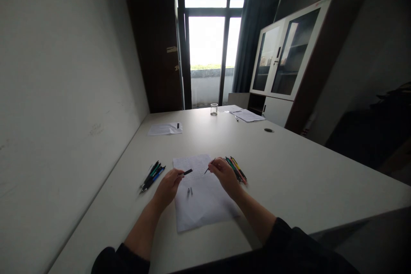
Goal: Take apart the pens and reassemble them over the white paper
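Between the fingertips of my left hand [168, 185] is a short dark pen barrel [188, 172], held over the left part of a white sheet with handwriting [202, 209]. My right hand [224, 177] pinches a thin dark rod [206, 171], like a pen refill, above the same sheet. The two held pieces are apart. Two small pen parts [189, 191] lie on the paper near my left hand. Several pens [152, 177] lie left of the sheet, and several more coloured pens [238, 168] lie just beyond my right hand, partly hidden by it.
Farther back on the white table [289, 167] are a folded paper [165, 129] at the left, a clear glass [213, 109], more papers [247, 115] with a pen [236, 118], and a round cable hole [269, 130]. A wall borders the left side.
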`<state>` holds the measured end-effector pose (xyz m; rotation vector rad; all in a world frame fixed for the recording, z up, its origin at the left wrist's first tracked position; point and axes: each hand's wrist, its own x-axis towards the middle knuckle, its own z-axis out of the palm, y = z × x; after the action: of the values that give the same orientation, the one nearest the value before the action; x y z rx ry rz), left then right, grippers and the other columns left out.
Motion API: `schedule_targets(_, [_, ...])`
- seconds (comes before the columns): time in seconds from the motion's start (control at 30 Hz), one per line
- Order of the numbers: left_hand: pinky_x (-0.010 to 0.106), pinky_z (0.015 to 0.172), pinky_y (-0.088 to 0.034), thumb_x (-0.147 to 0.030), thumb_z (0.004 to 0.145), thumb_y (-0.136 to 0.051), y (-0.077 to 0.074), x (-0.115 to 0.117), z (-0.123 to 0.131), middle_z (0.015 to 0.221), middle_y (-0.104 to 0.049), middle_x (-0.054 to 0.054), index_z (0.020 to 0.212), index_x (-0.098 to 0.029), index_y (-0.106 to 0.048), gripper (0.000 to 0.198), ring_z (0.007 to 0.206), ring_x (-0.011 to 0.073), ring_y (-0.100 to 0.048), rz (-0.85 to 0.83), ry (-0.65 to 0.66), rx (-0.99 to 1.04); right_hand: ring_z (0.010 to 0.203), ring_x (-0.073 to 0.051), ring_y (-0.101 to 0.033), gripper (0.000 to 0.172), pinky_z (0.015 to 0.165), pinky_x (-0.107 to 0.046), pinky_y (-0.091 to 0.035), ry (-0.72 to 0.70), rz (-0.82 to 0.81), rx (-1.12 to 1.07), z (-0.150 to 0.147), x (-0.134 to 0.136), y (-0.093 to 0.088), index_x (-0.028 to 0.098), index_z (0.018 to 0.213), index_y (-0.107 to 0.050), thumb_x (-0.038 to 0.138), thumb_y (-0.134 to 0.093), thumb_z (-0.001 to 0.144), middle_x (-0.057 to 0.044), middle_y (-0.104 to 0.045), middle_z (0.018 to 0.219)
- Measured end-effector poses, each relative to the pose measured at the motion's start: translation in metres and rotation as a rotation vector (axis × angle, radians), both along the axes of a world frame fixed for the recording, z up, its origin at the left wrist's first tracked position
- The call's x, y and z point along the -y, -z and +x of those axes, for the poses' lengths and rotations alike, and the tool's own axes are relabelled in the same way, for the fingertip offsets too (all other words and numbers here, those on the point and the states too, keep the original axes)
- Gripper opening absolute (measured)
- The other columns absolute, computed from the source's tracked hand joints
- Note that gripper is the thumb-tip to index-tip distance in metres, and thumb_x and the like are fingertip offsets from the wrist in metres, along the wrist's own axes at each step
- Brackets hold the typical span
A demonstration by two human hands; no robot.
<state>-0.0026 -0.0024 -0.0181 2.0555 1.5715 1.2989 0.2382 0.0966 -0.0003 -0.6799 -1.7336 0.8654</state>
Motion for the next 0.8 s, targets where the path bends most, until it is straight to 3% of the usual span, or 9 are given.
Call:
schedule_targets(0.5, [0.032, 0.080, -0.051, -0.019, 0.094, -0.045, -0.004, 0.002, 0.003, 0.098, -0.063, 0.006, 0.105, -0.021, -0.059, 0.017, 0.090, 0.0205, -0.063, -0.027, 0.014, -0.017, 0.064, -0.010, -0.056, 0.026, 0.056, -0.025, -0.048, -0.066, -0.043, -0.097, -0.002, -0.005, 0.008, 0.018, 0.072, -0.052, 0.036, -0.065, 0.085, -0.001, -0.053, 0.090])
schedule_targets(0.8, [0.033, 0.081, -0.052, -0.020, 0.094, -0.046, -0.004, 0.004, 0.004, 0.099, -0.064, 0.007, 0.105, -0.021, -0.059, 0.017, 0.093, 0.0216, -0.063, -0.047, 0.027, -0.029, 0.077, -0.015, -0.065, 0.026, 0.070, -0.031, -0.055, -0.149, -0.182, -0.240, -0.001, 0.002, -0.005, 0.019, 0.077, -0.053, 0.040, -0.064, 0.087, -0.002, -0.058, 0.093])
